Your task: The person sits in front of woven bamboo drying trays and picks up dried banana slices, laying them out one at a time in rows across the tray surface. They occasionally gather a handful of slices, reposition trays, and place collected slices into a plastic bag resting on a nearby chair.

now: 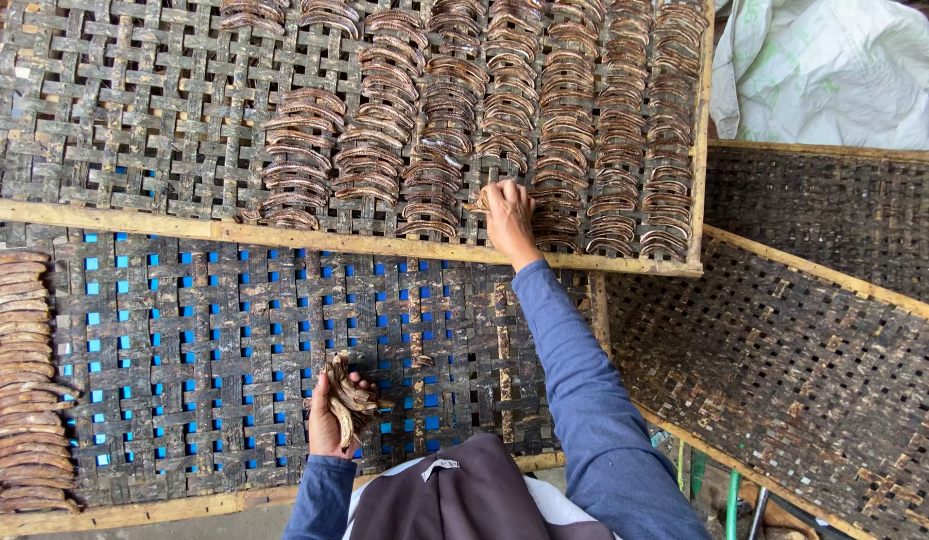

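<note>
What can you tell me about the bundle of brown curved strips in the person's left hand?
The bundle is a small stack of brown, curved, dried-looking strips, pressed together and fanning slightly at the top. It stands roughly upright in the left hand, whose fingers wrap its lower part. It hangs over the lower woven tray without touching it. The strips match the curved pieces laid in rows on the upper tray.
</note>
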The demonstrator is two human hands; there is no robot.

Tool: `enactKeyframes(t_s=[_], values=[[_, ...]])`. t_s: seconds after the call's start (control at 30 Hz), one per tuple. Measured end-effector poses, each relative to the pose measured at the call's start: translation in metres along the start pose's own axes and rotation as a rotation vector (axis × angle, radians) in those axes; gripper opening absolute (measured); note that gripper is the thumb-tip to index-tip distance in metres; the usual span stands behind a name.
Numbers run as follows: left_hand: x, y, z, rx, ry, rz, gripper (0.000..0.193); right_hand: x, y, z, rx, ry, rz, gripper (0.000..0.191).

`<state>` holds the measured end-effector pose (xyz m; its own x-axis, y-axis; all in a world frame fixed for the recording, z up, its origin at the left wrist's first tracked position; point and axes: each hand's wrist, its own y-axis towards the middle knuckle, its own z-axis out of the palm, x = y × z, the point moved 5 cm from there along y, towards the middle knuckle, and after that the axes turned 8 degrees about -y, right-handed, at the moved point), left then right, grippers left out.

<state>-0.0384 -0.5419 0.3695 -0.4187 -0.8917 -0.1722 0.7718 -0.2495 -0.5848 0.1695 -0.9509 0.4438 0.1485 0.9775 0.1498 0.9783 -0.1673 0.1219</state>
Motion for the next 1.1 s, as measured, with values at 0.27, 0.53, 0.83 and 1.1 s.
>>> enactKeyframes(t_s=[0.27, 0.53, 0.83, 1.1], values=[[0.0, -0.004, 0.001, -0.012, 0.01, 0.014, 0.044, -0.026, 0.005, -0.001, 0.107, 0.407, 0.247, 0.024], [-0.006, -0.003, -0.022, -0.04, 0.027, 0.019, 0.045, -0.066, 0.061, -0.08, -0.112, 0.598, 0.171, 0.045], [-0.01, -0.004, -0.041, -0.097, 0.071, 0.069, 0.048, -0.038, 0.145, -0.052, -0.038, 0.089, -0.01, 0.036], [-0.007, -0.006, -0.03, -0.005, 0.053, 0.07, 0.061, -0.048, 0.127, -0.023, 0.22, 0.159, 0.19, 0.065]])
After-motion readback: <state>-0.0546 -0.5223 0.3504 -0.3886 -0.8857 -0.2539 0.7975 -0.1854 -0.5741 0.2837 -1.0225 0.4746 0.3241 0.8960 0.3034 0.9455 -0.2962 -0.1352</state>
